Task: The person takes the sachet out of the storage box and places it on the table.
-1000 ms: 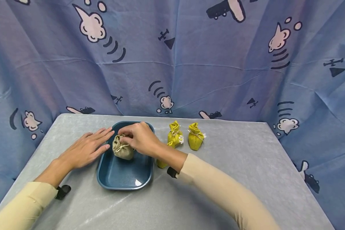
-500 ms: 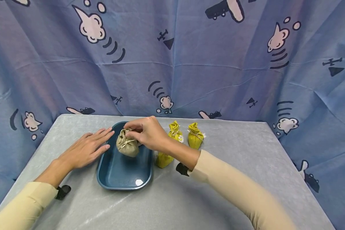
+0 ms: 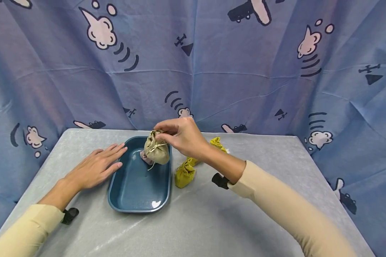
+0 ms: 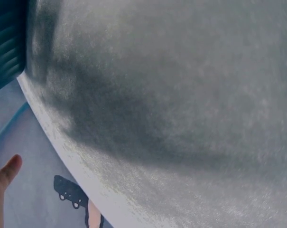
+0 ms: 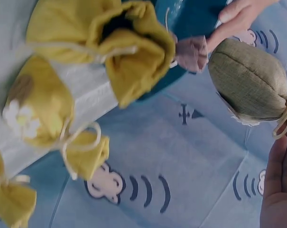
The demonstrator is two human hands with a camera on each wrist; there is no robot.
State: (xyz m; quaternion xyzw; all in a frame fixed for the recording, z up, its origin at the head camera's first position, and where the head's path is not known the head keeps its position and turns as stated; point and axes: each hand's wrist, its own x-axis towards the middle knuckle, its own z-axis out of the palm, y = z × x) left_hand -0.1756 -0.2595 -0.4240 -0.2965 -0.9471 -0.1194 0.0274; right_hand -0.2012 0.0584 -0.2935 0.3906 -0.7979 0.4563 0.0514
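Currently right hand pinches olive bag by neck; body hangs below fingertips over blue tray, long axis slanting; left hand farther, fingers straight.

The left sleeve, at eight o'clock, is plain cream; the right sleeve, at four o'clock, matches. A black wrist piece shows at the left cuff's three o'clock, a second black piece at the right cuff's nine.
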